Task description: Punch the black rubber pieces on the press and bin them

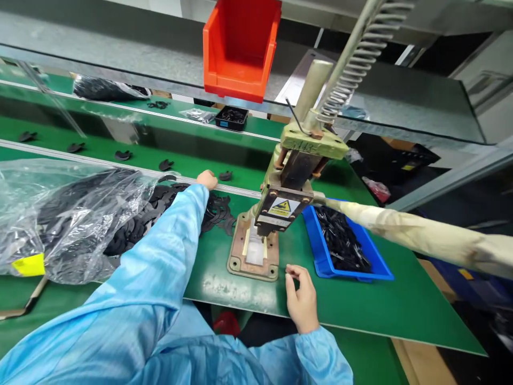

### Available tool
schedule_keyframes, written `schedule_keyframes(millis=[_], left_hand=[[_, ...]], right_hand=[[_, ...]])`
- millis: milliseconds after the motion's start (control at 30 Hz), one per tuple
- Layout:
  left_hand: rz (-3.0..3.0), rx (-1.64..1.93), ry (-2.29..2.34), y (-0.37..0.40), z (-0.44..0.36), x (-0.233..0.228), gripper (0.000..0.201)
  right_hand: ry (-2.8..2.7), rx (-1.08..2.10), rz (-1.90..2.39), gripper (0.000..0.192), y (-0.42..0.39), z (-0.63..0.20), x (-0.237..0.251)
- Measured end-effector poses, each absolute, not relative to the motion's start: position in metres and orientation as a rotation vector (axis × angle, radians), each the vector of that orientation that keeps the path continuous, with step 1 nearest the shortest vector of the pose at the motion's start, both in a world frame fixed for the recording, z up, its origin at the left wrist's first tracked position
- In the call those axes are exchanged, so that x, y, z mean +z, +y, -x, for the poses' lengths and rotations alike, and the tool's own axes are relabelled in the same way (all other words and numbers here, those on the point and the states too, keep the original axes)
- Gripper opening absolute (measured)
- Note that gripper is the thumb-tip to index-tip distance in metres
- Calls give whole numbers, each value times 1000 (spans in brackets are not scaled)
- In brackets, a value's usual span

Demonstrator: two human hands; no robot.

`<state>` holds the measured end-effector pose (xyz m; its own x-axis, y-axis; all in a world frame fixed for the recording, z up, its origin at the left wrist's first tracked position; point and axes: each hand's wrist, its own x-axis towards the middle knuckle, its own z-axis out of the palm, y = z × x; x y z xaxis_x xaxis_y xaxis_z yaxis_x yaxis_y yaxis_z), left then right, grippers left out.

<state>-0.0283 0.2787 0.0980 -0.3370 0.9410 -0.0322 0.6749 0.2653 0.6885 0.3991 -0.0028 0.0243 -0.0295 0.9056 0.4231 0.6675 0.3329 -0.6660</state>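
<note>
My left hand [207, 179] reaches forward over a pile of flat black parts [218, 209] spilling from a clear plastic bag [60, 214]; its fingers are hidden, at the rail of the conveyor belt [132, 144]. My right hand [301, 299] rests on the green mat [360, 305] just right of the base of a hand press [253, 251], thumb and forefinger pinched on a small dark piece [289, 274]. The press head [285, 206] stands above a white fixture.
A blue tray [385, 267] of black pieces sits right of the press. The padded press lever [420, 235] stretches out to the right. A red bin [239, 48] hangs on the shelf above. Several black parts ride the belt, and a small black tray [231, 117] lies beyond.
</note>
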Motion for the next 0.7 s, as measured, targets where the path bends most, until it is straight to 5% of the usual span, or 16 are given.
schedule_keyframes(millis=[367,700], left_hand=[[-2249,117,1937,221,39,69,60],[-2282,251,1860,196,10,80,45]], right_hand=[[-1761,410,1399,25,-2,-396,22],[-1749,357,1356,23,-5,-392,26]])
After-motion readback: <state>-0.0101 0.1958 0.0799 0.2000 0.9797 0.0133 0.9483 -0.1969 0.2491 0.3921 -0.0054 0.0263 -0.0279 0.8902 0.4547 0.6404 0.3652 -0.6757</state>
